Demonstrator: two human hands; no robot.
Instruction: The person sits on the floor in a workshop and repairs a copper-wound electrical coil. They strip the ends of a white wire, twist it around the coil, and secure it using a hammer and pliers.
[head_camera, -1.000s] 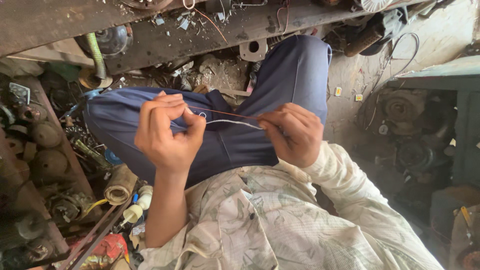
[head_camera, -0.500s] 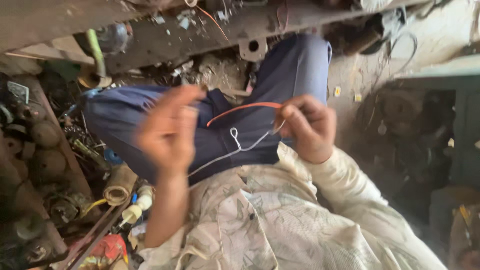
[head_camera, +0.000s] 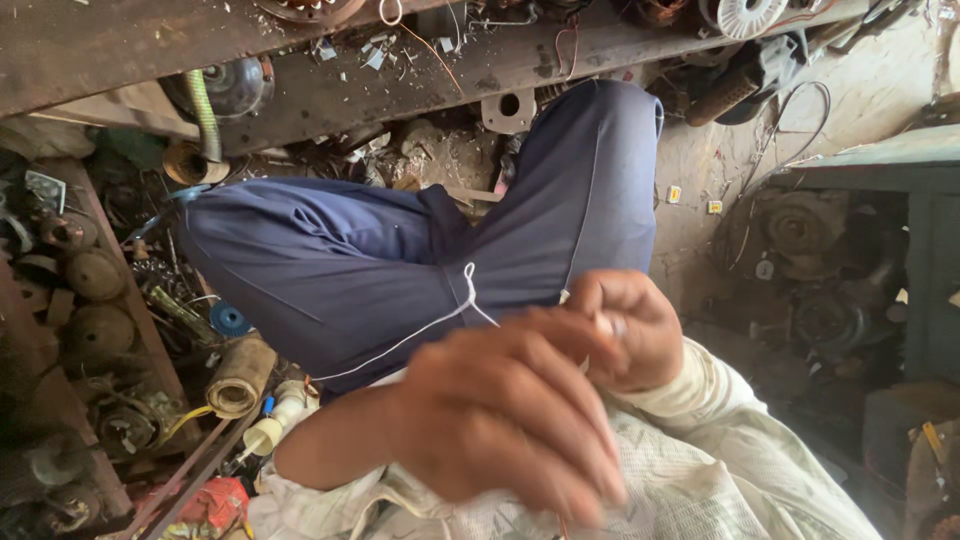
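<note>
My left hand (head_camera: 510, 420) and right hand (head_camera: 630, 330) meet, both pinching the white string (head_camera: 440, 322), which trails leftward across my lap.

Pretty cramped in here. Both hands, left hand (head_camera: 510, 420) and right hand (head_camera: 625, 330), are bunched close over the lap, with the white string (head_camera: 440, 322) running across the navy trousers (head_camera: 400, 260), so the only open patch is that cloth further out. Beyond the knees a rusty metal beam (head_camera: 300, 50) blocks the far side. The left is jammed with old motor parts (head_camera: 90, 290) and a cardboard roll (head_camera: 240, 375). On the right, a bit of bare dusty floor (head_camera: 720, 140) before the grey cabinet (head_camera: 900, 200).
</note>
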